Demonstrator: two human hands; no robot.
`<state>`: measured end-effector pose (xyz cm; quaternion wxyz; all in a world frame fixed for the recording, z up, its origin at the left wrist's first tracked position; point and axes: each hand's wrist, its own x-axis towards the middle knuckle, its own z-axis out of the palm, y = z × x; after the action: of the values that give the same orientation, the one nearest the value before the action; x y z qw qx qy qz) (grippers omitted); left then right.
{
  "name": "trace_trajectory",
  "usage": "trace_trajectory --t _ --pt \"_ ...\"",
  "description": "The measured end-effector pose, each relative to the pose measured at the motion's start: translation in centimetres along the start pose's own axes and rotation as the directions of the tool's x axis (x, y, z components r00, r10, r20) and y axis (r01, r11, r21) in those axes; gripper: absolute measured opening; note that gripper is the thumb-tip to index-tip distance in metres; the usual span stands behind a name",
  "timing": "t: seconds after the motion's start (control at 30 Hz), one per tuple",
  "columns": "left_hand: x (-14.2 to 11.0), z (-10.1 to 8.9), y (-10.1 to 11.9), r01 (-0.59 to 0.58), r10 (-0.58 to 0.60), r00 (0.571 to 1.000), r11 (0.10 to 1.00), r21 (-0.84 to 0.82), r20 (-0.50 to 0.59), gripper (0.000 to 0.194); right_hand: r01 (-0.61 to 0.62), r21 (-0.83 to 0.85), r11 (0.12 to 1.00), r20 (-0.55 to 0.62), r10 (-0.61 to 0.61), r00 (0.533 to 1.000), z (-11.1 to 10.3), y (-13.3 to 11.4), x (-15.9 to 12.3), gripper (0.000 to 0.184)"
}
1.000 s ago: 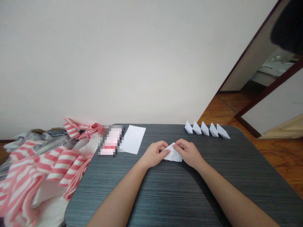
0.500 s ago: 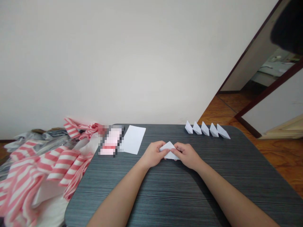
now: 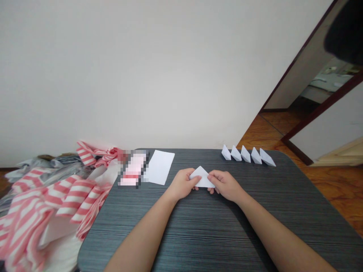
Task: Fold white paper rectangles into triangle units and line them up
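Note:
A small folded white paper (image 3: 202, 177), triangular with its point away from me, is held between both hands over the middle of the table. My left hand (image 3: 183, 184) pinches its left corner, thumb on top and fingers beneath. At the right corner, my right hand (image 3: 226, 184) grips it the same way, some curled fingertips showing below the paper's lower edge. Several folded white paper boats (image 3: 245, 154) stand in a row at the table's far right. Left of my hands lies a stack of plain white paper (image 3: 161, 167).
The dark wood-grain table (image 3: 210, 234) stands against a pale wall (image 3: 159, 75). A blurred-out pink and white object (image 3: 132, 169) lies at its far left. Pink-striped cloth (image 3: 70, 196) is heaped beside the left edge. A doorway and wooden floor (image 3: 263, 128) are at right.
The folded paper has shifted slightly left and away from me. My thumbs have moved apart toward its corners, so more of its face shows. Everything else stays put.

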<state>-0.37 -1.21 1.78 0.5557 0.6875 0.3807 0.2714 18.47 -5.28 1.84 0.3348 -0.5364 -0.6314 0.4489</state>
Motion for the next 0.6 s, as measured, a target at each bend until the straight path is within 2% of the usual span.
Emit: trace_trajectory --t 0.33,0.6 --pt "0.03 -0.13 -0.09 -0.005 0.006 1.0 0.999 -0.045 0.01 0.029 -0.052 0.044 0.998 0.044 0.05 0.998 -0.1 0.42 0.08 0.03" --pt "0.29 -0.42 -0.13 -0.029 0.034 0.998 0.994 -0.104 0.049 0.038 -0.033 0.05 0.998 0.002 0.033 0.999 -0.51 0.65 0.15 0.029"
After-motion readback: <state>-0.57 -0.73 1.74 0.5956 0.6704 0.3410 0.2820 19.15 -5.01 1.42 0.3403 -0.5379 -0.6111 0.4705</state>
